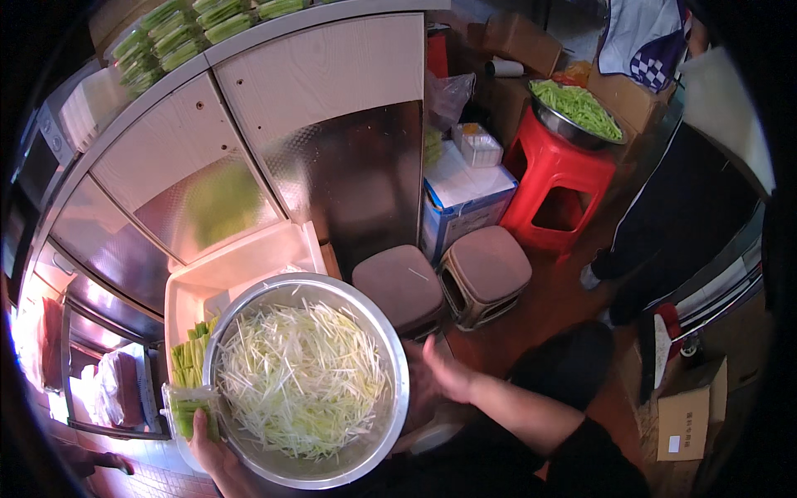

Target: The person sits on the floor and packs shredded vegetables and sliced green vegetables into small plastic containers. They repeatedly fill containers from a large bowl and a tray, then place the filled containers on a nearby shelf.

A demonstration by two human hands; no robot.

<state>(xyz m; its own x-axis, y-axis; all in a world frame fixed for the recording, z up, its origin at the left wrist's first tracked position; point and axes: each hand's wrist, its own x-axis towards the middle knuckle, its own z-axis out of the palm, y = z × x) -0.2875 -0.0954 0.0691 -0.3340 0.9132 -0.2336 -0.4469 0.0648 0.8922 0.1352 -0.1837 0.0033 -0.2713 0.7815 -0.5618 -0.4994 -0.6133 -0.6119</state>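
A large stainless steel bowl (398,398) full of finely shredded pale green and white vegetable (305,380) stands right before me. At its left rim, my left hand (208,442) grips a clear-wrapped pack of green vegetable pieces (187,414), thumb on top. More green pieces (190,358) lie behind that pack, in a cream plastic tub (243,249) partly hidden by the bowl. Off the bowl's right side, my right hand (451,373) is held in the air with nothing in it, fingers apart and somewhat blurred.
Two low stools (398,283) stand beyond the bowl, by a cabinet (317,62) with stacked vegetable packs (174,37) on top. A red plastic stool (560,180) bears a metal bowl of green strips (576,109). At right is another person's dark-clothed leg (679,205), above a cardboard box (685,423).
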